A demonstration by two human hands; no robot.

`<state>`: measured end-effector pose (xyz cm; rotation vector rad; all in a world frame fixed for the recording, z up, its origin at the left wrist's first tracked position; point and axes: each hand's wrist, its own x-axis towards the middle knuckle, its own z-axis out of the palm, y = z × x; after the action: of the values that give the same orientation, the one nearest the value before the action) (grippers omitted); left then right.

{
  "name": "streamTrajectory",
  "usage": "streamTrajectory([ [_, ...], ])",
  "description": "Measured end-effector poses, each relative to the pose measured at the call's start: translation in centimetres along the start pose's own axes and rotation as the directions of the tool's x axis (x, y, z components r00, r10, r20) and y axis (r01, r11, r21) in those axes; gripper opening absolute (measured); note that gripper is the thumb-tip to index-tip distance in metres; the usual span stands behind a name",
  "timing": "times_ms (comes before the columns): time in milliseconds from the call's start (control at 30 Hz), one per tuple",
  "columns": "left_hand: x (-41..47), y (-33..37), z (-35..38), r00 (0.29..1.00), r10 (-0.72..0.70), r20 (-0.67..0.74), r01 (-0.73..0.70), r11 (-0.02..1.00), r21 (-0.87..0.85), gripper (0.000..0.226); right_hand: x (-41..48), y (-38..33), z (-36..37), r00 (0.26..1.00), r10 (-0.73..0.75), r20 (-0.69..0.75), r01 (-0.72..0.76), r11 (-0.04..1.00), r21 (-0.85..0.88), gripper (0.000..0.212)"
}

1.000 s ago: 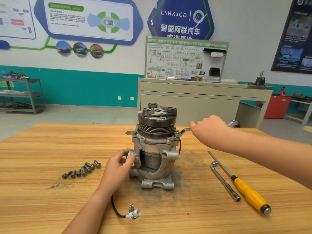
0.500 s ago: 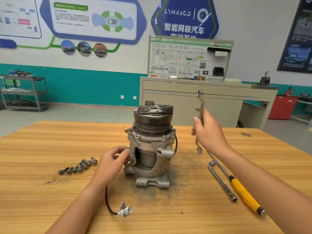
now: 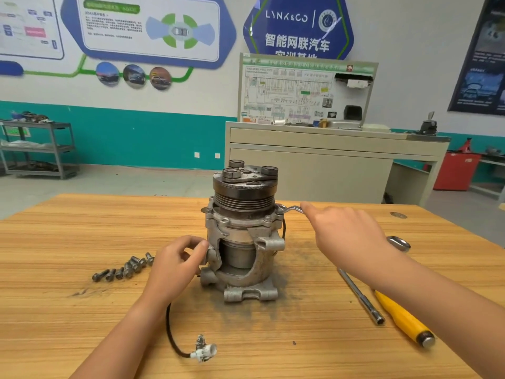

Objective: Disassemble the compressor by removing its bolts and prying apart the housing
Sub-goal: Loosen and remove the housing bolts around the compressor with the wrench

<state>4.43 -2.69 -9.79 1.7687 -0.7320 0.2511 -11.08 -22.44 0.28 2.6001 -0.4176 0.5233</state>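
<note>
Compressor (image 3: 244, 236) upright at mid-worktop (image 3: 82, 310), pulley end up, set back from the far edge with a band of wood behind it. Left hand (image 3: 175, 265) curled against its left side, thumb and fingers gripping a lug low on the casting. Right hand (image 3: 347, 239) wrapped round a wrench (image 3: 291, 208), shank level, head seated on a flange bolt (image 3: 279, 212) at the upper right. Wrench's other end poking out past the wrist, toward the worktop's right edge.

Row of loose bolts (image 3: 123, 269) on the left, near the left hand yet apart from it, wide wood beyond them. On the right, an L-shaped socket bar (image 3: 360, 296) and a yellow-handled screwdriver (image 3: 401, 318) close together, partly under the right forearm, angled toward the near right corner. Black cable (image 3: 170, 332) emerging beside the left forearm, ending in a white plug (image 3: 203, 351) on the broad wood in front.

Against half a second back: wrench no longer raised upright in the air, now laid level and on the bolt. Left hand in the same hold. Loose bolts, socket bar and screwdriver unmoved.
</note>
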Motion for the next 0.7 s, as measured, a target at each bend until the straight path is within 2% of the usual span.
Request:
streamTrajectory([
  [167,-0.2,-0.1,0.0,1.000,0.012,-0.016,-0.012,1.000,0.012,0.020,0.8,0.1,-0.9,0.992,-0.114,0.056,0.123,0.977,-0.172,0.048],
  [333,-0.3,-0.1,0.3,1.000,-0.019,-0.024,0.019,1.000,-0.016,0.019,1.7,0.4,-1.6,0.959,-0.252,0.128,0.282,0.895,-0.346,0.047],
  [533,-0.3,-0.3,0.4,0.999,-0.034,-0.025,0.034,0.999,-0.009,0.015,2.7,0.7,-2.6,0.951,-0.268,0.158,0.307,0.890,-0.338,0.019],
  [700,-0.3,-0.4,0.5,0.999,-0.049,-0.017,0.049,0.999,-0.022,0.014,2.3,0.4,-2.5,0.959,-0.235,0.161,0.276,0.908,-0.315,0.017],
])
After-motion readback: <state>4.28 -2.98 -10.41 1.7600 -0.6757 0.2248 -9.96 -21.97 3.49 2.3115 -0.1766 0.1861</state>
